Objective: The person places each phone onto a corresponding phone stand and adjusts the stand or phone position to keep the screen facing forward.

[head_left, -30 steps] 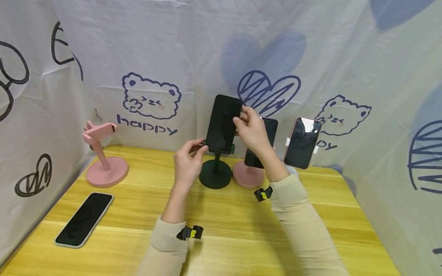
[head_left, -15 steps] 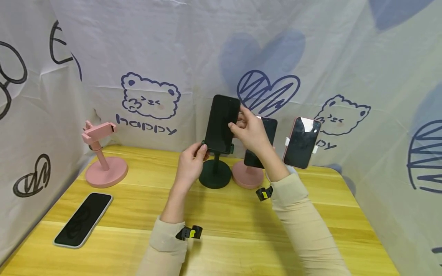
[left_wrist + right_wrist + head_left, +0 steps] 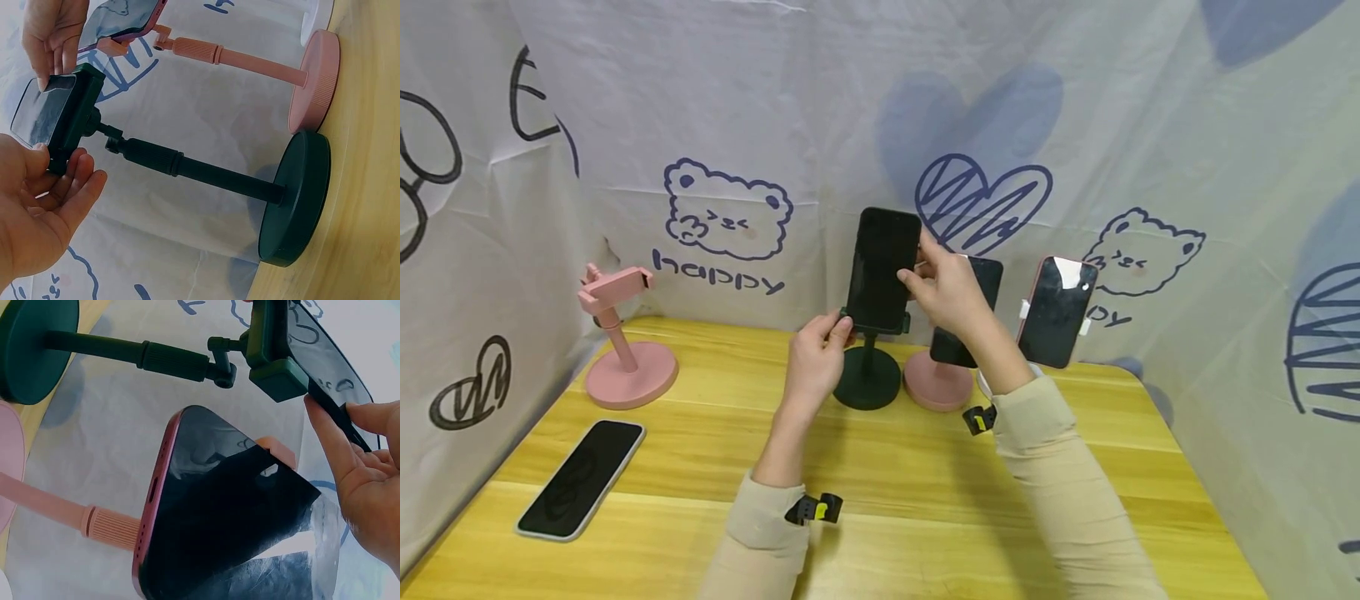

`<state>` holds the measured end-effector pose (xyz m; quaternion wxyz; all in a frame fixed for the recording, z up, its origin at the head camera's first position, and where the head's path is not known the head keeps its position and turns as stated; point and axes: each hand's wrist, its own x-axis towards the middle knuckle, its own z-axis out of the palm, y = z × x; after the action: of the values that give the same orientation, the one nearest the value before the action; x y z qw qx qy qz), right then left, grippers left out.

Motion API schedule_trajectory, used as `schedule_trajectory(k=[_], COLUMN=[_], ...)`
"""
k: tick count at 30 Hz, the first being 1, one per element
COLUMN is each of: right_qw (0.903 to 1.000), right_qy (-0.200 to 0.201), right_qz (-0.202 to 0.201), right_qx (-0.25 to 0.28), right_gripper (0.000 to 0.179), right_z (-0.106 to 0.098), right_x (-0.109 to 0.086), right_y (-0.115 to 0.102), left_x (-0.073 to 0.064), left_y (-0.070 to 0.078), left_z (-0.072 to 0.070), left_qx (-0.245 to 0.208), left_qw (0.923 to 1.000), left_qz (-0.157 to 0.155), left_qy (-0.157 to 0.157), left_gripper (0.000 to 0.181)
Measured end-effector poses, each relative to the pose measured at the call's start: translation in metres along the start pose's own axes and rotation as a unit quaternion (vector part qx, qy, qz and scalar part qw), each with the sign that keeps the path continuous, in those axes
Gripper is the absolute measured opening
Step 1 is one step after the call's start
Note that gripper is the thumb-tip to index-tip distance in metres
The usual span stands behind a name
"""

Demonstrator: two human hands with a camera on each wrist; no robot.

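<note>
A black smartphone (image 3: 883,271) sits upright in the clamp (image 3: 82,103) of a dark green phone stand (image 3: 867,385). At the clamp's left end, my left hand (image 3: 816,354) pinches it between the thumb in front and fingers behind. My right hand (image 3: 951,287) holds the phone's right edge, thumb on the screen side and fingers at the back. In the right wrist view, the right hand's index fingertip lies close to the green clamp jaw. Behind the right forearm, another phone (image 3: 219,506) with a pink edge is held in a pink stand (image 3: 937,382).
Farther right, a pink-edged phone (image 3: 1057,312) stands in a white holder. On the left is a pink stand (image 3: 631,375) with no phone in it. A phone with a pale rim (image 3: 582,479) lies on the wooden table (image 3: 895,533). A printed cloth (image 3: 842,125) hangs behind.
The phone's top has shifted slightly left and it stands straighter. My left fingers have closed in on the clamp's end. My right hand has moved slightly left and down along the phone's edge.
</note>
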<state>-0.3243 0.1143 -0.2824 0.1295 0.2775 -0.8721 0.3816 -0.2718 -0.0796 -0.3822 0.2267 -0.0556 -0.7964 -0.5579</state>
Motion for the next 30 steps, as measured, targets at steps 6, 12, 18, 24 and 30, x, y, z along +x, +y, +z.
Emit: schedule_trajectory(k=[6, 12, 18, 24, 30], right_qw=[0.9998, 0.9997, 0.9995, 0.9997, 0.9997], right_qy=[0.003, -0.010, -0.015, -0.008, -0.012], right_qz=[-0.015, 0.000, -0.008, -0.006, 0.001], right_qx=[-0.011, -0.020, -0.028, -0.022, -0.022], right_gripper=[0.073, 0.072, 0.069, 0.069, 0.069], right_z=[0.002, 0.004, 0.009, 0.011, 0.010], right_x=[0.000, -0.003, -0.011, -0.016, -0.017], right_y=[-0.001, -0.001, 0.002, 0.002, 0.000], left_x=[0.000, -0.001, -0.001, -0.002, -0.001], left_y=[-0.001, -0.001, -0.001, 0.000, 0.001], left_z=[-0.001, -0.001, 0.000, 0.001, 0.001], left_qx=[-0.004, 0.000, 0.014, -0.001, -0.059], left_qw=[1.0000, 1.0000, 0.9999, 0.9999, 0.9964], left_qz=[-0.005, -0.003, -0.001, -0.014, -0.061], left_qy=[0.003, 0.000, 0.004, 0.006, 0.003], left_gripper=[0.036, 0.038, 0.039, 0.036, 0.033])
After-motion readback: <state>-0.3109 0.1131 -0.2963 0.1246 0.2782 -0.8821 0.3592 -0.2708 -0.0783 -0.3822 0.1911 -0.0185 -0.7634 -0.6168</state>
